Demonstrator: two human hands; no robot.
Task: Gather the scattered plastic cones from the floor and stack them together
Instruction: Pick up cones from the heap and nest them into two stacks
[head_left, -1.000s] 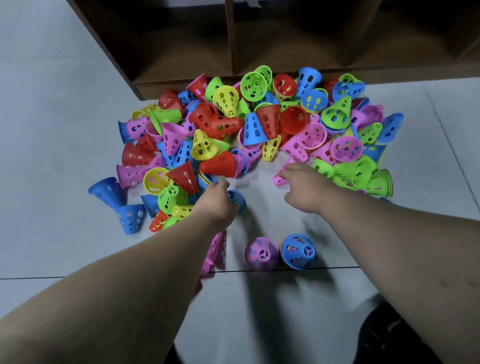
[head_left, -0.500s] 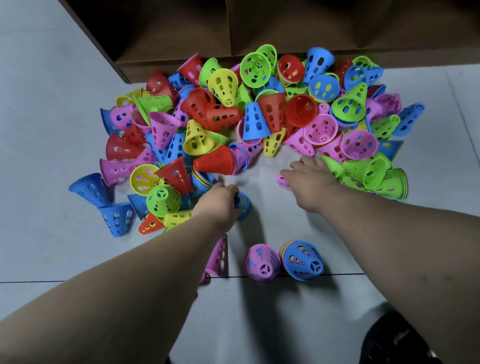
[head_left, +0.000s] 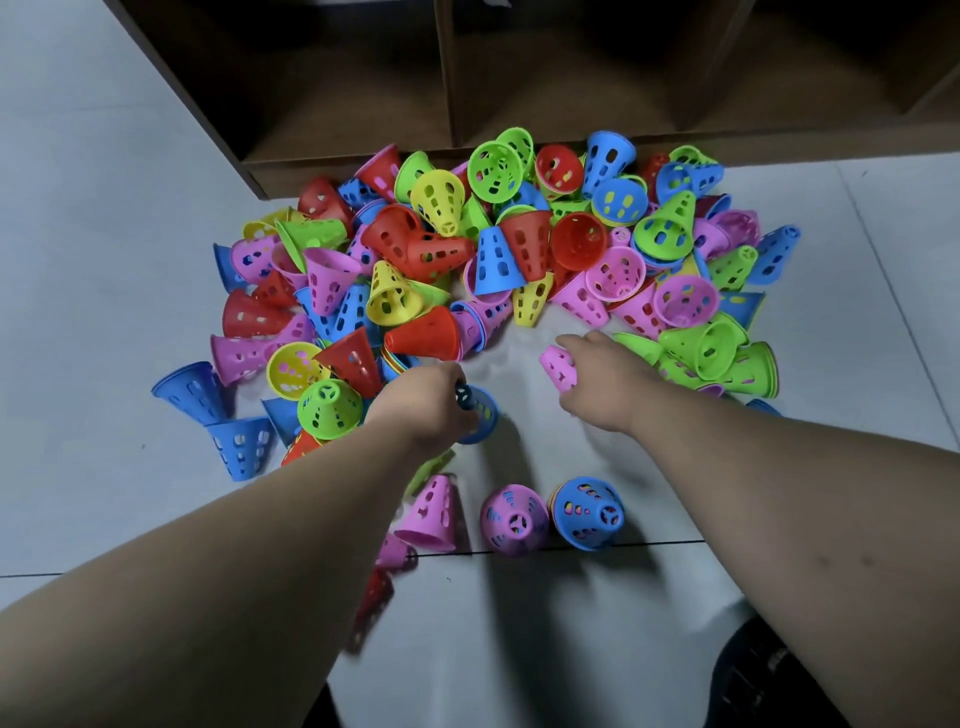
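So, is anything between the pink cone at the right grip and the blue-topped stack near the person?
Nothing visible does. The right grip pinches the pink cone, and only bare floor lies between it and the blue-topped stack. The pink stack stands beside that one, to its left and off the path.

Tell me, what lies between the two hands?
Blue cone in the left hand, pink cone in the right hand, bare floor between; head view.

A dark brown wooden open shelf unit (head_left: 337, 104) stands beyond the left hand (head_left: 423, 405) and right hand (head_left: 605, 387); pale grey tiled floor (head_left: 104, 208) lies beneath them.
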